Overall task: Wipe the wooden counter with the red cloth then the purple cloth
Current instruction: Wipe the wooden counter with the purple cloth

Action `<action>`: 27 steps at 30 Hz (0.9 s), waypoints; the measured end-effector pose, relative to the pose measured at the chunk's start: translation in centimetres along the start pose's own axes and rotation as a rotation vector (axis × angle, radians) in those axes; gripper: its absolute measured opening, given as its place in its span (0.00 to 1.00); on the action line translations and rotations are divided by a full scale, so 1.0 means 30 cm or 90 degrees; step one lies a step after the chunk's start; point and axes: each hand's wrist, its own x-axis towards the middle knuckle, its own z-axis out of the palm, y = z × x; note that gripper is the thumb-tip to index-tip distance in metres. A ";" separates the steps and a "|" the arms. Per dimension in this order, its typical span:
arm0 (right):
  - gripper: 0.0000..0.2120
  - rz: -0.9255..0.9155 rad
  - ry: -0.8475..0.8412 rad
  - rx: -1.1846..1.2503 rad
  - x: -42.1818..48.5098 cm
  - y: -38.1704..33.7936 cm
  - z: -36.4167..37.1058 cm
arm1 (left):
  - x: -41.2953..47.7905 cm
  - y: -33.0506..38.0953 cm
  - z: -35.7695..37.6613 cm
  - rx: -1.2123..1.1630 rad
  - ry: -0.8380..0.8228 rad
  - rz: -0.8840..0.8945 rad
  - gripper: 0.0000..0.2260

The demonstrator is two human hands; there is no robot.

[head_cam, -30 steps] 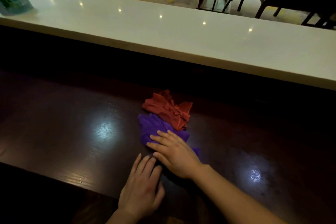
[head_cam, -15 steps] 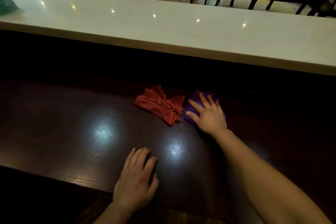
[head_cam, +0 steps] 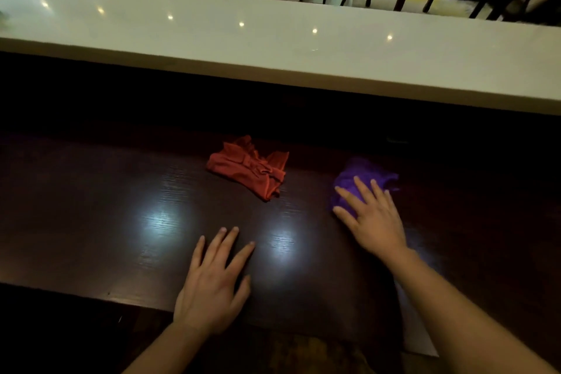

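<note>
Nearby, red cloth (head_cam: 250, 171) beside purple cloth (head_cam: 358, 179)

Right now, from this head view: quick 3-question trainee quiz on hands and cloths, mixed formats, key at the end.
1. Multiple choice: what lies under the right hand?
A. the red cloth
B. the purple cloth
C. bare counter only

2. True or false: the left hand holds the red cloth.

3. Fill in: on the wooden counter, the red cloth lies to the ____ of the purple cloth, apart from it.

Key
1. B. The fingers are spread flat over it.
2. False. The left hand rests flat on bare wood, nearer the person than the red cloth, touching neither cloth.
3. left
</note>
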 end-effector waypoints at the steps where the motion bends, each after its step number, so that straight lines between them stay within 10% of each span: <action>1: 0.27 0.019 -0.009 0.011 0.012 0.006 -0.002 | 0.000 0.002 0.000 0.008 -0.005 -0.002 0.26; 9: 0.25 -0.226 -0.007 0.085 -0.545 -0.051 0.120 | 0.034 0.102 0.006 0.023 -0.037 -0.085 0.28; 16: 0.26 0.074 0.015 0.020 -0.073 0.105 -0.005 | 0.227 0.418 0.088 0.018 -0.061 -0.075 0.28; 27: 0.25 -0.067 0.020 0.032 -0.506 0.263 0.062 | 0.237 0.465 0.135 0.043 -0.023 -0.111 0.26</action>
